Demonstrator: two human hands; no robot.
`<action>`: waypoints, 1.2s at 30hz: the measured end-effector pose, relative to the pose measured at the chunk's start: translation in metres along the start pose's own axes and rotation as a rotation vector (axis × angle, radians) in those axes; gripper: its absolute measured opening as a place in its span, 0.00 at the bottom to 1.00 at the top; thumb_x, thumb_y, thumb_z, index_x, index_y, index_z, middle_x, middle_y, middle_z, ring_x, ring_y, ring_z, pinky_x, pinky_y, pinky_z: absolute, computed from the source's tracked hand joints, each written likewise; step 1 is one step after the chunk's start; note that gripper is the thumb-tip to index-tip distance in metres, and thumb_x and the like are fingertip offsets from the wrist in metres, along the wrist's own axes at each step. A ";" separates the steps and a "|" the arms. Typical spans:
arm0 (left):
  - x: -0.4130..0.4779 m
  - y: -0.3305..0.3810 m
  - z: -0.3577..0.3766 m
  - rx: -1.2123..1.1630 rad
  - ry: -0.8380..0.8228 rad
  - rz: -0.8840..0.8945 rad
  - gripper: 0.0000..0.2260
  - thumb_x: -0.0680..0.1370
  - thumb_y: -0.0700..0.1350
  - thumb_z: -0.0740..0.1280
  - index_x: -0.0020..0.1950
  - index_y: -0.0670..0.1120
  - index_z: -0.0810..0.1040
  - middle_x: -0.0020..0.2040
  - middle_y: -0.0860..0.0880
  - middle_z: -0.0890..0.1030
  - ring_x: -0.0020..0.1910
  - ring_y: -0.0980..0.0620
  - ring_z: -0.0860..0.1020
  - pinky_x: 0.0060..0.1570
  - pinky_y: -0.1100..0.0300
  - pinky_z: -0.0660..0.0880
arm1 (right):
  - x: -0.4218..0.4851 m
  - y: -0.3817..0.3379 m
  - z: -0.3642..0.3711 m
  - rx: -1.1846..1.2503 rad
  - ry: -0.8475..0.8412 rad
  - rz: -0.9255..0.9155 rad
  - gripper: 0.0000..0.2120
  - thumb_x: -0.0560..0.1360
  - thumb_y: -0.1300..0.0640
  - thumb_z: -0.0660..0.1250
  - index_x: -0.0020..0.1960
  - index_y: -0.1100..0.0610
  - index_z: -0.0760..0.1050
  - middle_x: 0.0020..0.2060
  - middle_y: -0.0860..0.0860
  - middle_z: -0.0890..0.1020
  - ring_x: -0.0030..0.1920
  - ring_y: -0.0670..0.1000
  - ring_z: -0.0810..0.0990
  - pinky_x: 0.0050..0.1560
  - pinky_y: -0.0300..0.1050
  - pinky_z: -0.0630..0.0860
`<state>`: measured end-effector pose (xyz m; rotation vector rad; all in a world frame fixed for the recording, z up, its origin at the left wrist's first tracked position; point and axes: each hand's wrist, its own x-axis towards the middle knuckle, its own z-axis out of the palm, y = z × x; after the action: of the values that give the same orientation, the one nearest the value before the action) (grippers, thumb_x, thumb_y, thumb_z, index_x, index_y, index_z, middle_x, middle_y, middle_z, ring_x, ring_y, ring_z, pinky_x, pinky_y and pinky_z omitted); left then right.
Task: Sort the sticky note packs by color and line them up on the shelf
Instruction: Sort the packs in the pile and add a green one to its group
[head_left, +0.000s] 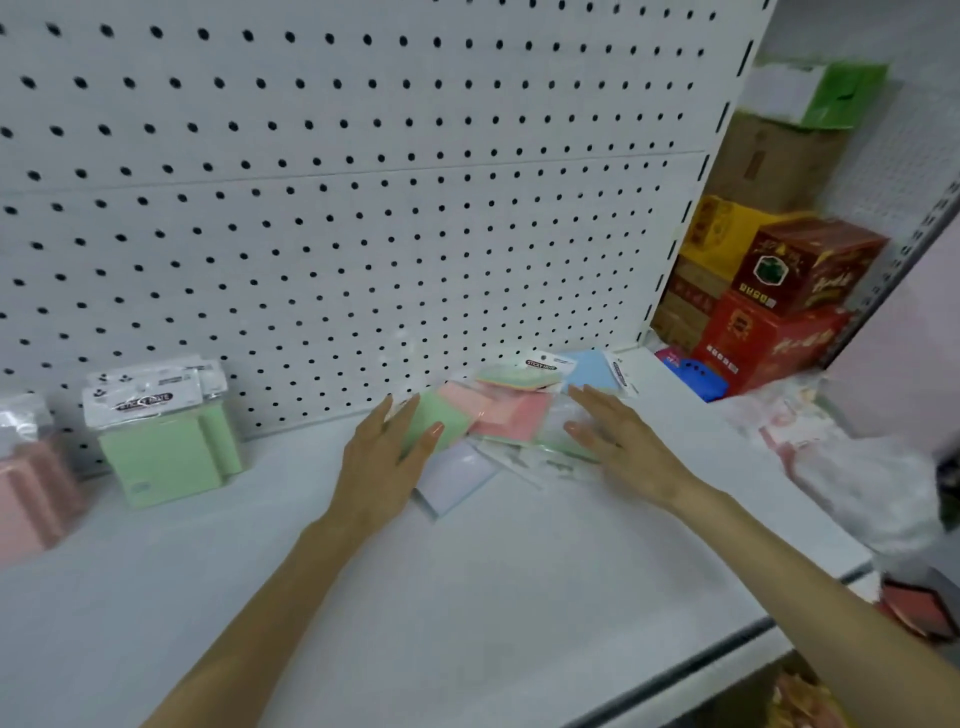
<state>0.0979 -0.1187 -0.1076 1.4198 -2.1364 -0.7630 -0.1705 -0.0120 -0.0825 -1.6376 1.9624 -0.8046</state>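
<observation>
Right now my left hand (387, 462) lies open, fingers straight, over the near edge of a pale green sticky note pack (441, 415). My right hand (621, 444) is flat too, fingers spread on the clear-wrapped packs beside it. Between them sits a pink pack (511, 415), with a light blue pack (589, 370) behind it near the white pegboard wall (363, 208). A lilac pack (454, 475) lies nearest me. Well to the left, upright green packs (166, 452) and pink packs (31, 493) line the wall. The white shelf (467, 613) is bare up to its front edge. Stacked red and yellow cartons (779, 312) crowd the right.
</observation>
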 end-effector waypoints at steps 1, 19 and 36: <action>0.002 0.001 0.003 0.016 0.006 -0.014 0.25 0.79 0.60 0.57 0.75 0.56 0.60 0.77 0.49 0.56 0.75 0.49 0.55 0.74 0.51 0.52 | 0.006 0.001 -0.001 0.019 -0.003 -0.021 0.27 0.78 0.44 0.59 0.75 0.44 0.58 0.76 0.45 0.57 0.75 0.44 0.52 0.72 0.39 0.51; -0.105 -0.004 0.002 0.390 0.054 0.068 0.31 0.77 0.69 0.44 0.75 0.55 0.61 0.74 0.49 0.63 0.73 0.51 0.60 0.71 0.58 0.54 | 0.012 0.029 -0.011 -0.314 -0.194 -0.521 0.32 0.75 0.30 0.43 0.71 0.44 0.66 0.73 0.39 0.61 0.74 0.41 0.56 0.75 0.45 0.51; -0.127 0.018 0.016 0.443 0.188 -0.400 0.50 0.63 0.74 0.38 0.78 0.44 0.50 0.79 0.47 0.49 0.77 0.52 0.43 0.74 0.54 0.37 | 0.087 -0.056 0.029 -0.314 -0.162 -0.187 0.28 0.75 0.35 0.58 0.61 0.56 0.76 0.59 0.56 0.78 0.62 0.58 0.73 0.59 0.50 0.68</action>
<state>0.1207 0.0081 -0.1166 2.0988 -1.9722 -0.2683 -0.1271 -0.1081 -0.0635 -2.0216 1.9145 -0.4250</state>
